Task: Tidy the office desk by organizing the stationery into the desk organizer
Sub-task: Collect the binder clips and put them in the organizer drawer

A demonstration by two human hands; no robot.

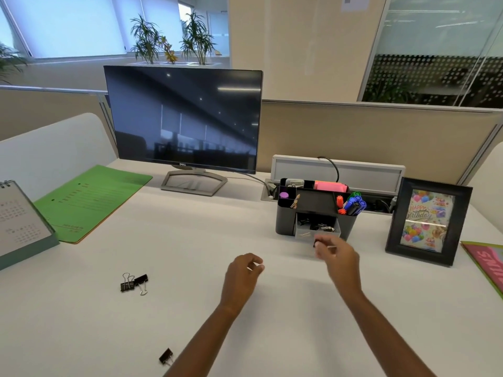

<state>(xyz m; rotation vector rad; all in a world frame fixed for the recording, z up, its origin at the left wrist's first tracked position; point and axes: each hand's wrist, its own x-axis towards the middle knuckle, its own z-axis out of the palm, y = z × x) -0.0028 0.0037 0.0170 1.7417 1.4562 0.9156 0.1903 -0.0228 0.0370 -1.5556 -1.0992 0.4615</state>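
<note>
A dark grey desk organizer stands on the white desk, holding markers, pink sticky notes and a purple-capped item. Its small front drawer is pulled out and has binder clips inside. My right hand hovers just in front of the drawer, pinching a small black binder clip. My left hand floats over the desk centre, fingers loosely curled, nothing visible in it. Two black binder clips lie together at the left. Another binder clip lies near the front edge.
A Dell monitor stands at the back. A green folder and a desk calendar sit at the left. A black photo frame stands right of the organizer, with a pink and green folder at the right edge.
</note>
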